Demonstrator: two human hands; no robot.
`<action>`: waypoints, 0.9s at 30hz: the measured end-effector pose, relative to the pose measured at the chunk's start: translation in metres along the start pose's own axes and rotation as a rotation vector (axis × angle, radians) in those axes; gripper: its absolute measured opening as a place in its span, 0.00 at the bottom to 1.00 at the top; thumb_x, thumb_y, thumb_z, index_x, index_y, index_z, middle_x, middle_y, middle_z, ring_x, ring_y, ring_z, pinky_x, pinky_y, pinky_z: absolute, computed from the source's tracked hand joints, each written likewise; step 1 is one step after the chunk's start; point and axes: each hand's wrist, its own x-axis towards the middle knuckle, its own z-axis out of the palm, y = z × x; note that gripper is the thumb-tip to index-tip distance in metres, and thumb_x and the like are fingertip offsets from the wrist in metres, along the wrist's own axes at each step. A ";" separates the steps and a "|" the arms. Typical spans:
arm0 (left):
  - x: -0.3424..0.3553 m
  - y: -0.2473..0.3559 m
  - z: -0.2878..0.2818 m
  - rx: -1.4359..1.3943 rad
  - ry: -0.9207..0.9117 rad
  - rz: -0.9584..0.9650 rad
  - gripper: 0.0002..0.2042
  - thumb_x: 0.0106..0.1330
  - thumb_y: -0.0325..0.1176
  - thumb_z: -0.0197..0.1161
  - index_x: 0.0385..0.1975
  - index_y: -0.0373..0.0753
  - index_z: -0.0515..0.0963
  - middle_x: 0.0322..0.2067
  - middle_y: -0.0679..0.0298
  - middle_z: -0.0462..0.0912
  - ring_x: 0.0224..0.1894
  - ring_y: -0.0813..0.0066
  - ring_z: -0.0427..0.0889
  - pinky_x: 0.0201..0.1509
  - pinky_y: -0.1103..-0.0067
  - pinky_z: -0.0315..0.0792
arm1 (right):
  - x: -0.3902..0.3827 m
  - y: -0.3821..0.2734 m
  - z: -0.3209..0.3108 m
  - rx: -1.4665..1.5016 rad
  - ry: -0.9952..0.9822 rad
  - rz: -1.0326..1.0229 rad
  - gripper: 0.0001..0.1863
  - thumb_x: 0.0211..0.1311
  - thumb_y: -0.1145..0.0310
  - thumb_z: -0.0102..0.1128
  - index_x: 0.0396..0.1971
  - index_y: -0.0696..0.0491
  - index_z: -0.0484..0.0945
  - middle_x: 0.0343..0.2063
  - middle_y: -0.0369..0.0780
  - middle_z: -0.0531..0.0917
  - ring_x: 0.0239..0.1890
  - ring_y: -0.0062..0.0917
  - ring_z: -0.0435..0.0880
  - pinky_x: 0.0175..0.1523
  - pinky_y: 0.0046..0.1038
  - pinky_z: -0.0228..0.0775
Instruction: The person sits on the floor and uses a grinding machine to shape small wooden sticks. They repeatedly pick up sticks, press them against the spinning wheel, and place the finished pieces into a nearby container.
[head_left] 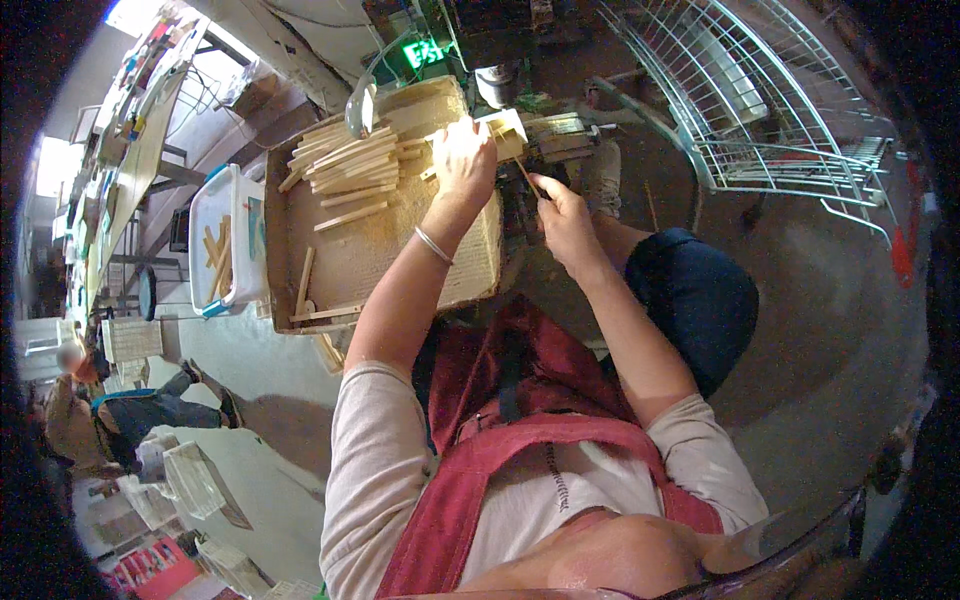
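Head view: Cardboard tray (pixel 350 265), qty 1, contains wood sticks (pixel 355 165), qty 10+, stacked nr. far L corner. Plastic bin (pixel 248 270), qty 1, beside tray L edge, contains short sticks (pixel 218 265). Grey floor (pixel 285 375); wire cart (pixel 705 165), qty 1, at R. L hand (pixel 465 158) clamped on wood pc. (pixel 509 130), tray far R corner; R hand (pixel 567 222), apart, grips slim tool (pixel 528 175).
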 end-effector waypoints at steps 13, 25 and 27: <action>0.019 -0.014 0.006 -0.127 0.311 -0.156 0.20 0.43 0.41 0.76 0.33 0.41 0.77 0.37 0.59 0.74 0.43 0.60 0.75 0.46 0.66 0.64 | 0.006 0.000 0.006 0.027 -0.035 0.139 0.21 0.74 0.73 0.45 0.64 0.51 0.71 0.19 0.30 0.71 0.15 0.12 0.63 0.18 0.19 0.55; -0.068 -0.037 0.011 -0.724 0.181 -0.777 0.20 0.62 0.24 0.59 0.54 0.27 0.70 0.42 0.49 0.74 0.46 0.53 0.77 0.52 0.65 0.71 | 0.005 -0.008 0.007 0.087 -0.028 0.171 0.20 0.71 0.75 0.47 0.61 0.53 0.74 0.20 0.32 0.73 0.18 0.13 0.67 0.21 0.21 0.60; -0.071 -0.047 0.030 -0.762 0.156 -0.797 0.18 0.61 0.23 0.58 0.52 0.27 0.72 0.40 0.49 0.75 0.44 0.55 0.77 0.51 0.66 0.72 | 0.004 -0.013 0.007 0.085 -0.067 0.222 0.22 0.75 0.72 0.44 0.66 0.49 0.69 0.18 0.29 0.69 0.12 0.09 0.58 0.13 0.18 0.48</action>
